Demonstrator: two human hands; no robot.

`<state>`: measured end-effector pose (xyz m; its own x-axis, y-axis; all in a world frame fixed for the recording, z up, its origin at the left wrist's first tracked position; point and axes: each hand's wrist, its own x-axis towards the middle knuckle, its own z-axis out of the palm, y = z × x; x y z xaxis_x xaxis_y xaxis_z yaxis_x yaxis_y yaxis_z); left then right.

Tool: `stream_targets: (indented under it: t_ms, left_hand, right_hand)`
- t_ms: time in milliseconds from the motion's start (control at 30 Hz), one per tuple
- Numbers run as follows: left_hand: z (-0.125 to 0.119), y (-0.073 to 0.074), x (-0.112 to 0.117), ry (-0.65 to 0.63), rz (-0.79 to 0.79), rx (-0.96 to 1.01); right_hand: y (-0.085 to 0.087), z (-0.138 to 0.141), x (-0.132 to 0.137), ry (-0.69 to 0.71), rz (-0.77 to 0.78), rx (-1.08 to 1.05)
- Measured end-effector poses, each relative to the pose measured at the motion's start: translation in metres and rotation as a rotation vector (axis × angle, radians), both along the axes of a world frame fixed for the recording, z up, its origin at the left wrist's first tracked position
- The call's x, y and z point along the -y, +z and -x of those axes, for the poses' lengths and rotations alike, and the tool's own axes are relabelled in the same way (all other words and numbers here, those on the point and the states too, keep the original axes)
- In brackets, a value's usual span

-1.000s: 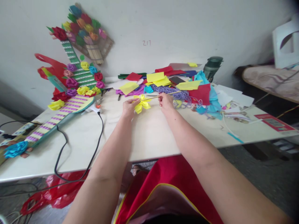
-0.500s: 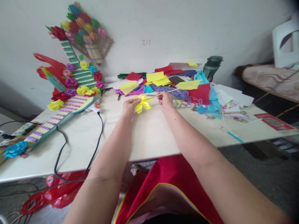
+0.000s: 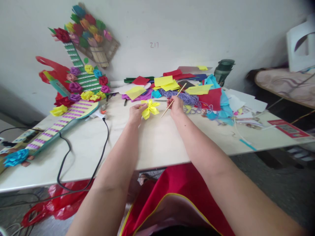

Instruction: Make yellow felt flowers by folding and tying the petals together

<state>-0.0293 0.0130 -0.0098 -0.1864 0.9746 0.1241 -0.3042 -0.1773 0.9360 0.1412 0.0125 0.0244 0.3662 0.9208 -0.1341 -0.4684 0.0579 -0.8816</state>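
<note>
My left hand (image 3: 136, 113) pinches the left edge of a yellow paper flower (image 3: 150, 109), whose petals spread out above the table. In my right hand (image 3: 176, 106) is a thin wooden stick (image 3: 181, 90), gripped near its middle and slanting from upper right to lower left. The stick's lower tip is a little to the right of the flower, apart from it. Scissors (image 3: 193, 110) lie partly behind my right hand, beside a heap of purple yarn (image 3: 189, 98).
Yellow paper sheets (image 3: 163, 80), red paper (image 3: 210, 99) and blue crepe paper (image 3: 225, 108) pile up along the back. A dark bottle (image 3: 223, 72) stands behind them. At left are a flower-decorated board (image 3: 83, 106), a white glue gun (image 3: 98, 113) and its black cord (image 3: 107, 134).
The stick has come away from the flower's centre and turned steeper, its lower tip now pointing down toward the table. My left hand and the flower have stayed in place.
</note>
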Motion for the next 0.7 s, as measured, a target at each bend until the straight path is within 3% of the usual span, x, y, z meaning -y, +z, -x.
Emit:
stream_targets:
  t_ms: [400, 700]
  left_hand:
    - [-0.002, -0.001, -0.003, 0.064, -0.022, 0.02]
    - [-0.005, -0.001, -0.003, 0.082, -0.039, 0.014]
  right_hand:
    - [0.005, 0.014, 0.017, 0.366, 0.122, 0.152]
    - [0.002, 0.016, 0.017, 0.423, 0.144, 0.249]
